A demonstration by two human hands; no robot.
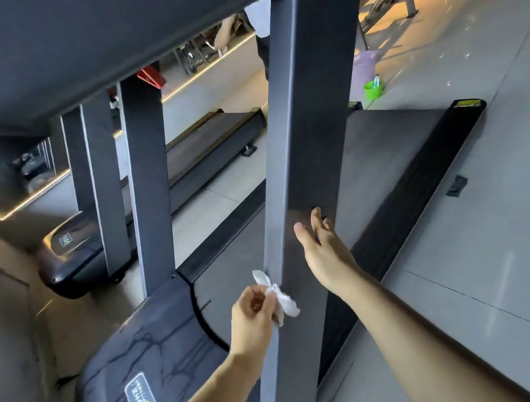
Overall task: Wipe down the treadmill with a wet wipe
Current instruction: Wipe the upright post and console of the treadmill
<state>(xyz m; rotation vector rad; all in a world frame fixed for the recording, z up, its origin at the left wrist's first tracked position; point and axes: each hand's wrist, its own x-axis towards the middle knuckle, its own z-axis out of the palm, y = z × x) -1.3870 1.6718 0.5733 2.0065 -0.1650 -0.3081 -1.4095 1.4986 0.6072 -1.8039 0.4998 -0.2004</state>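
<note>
**Treadmill upright: wipe and hand positions**

Treadmill (304,147) fills most of the head view. Its dark grey right-hand upright post runs from the console underside at the top down to the bottom edge. The motor cover (150,363) lies lower left and carries a green-and-white logo badge and dark streaks. The running belt (397,161) extends away behind the post toward the upper right, bordered by a black side rail.

Wet wipe (278,296) is a small, crumpled white piece. It sits against the left edge of the upright post, at the lower part of the post.

Left hand (254,318) is just left of the post. Its fingers are curled and pinch the wipe between thumb and fingertips, so the wipe projects from the hand toward the post edge. The forearm enters from the bottom of the view.

Right hand (319,247) lies on the front face of the same post, above and to the right of the wipe. Its fingers are straight and extended upward along the surface, holding nothing. The two hands are near each other and apart.

A second treadmill (182,158) stands parallel to the left. A green bucket (374,89) sits on the tiled floor (516,233) beyond the belt's far end. Another person (261,24) is partly visible behind the post, upper centre.
</note>
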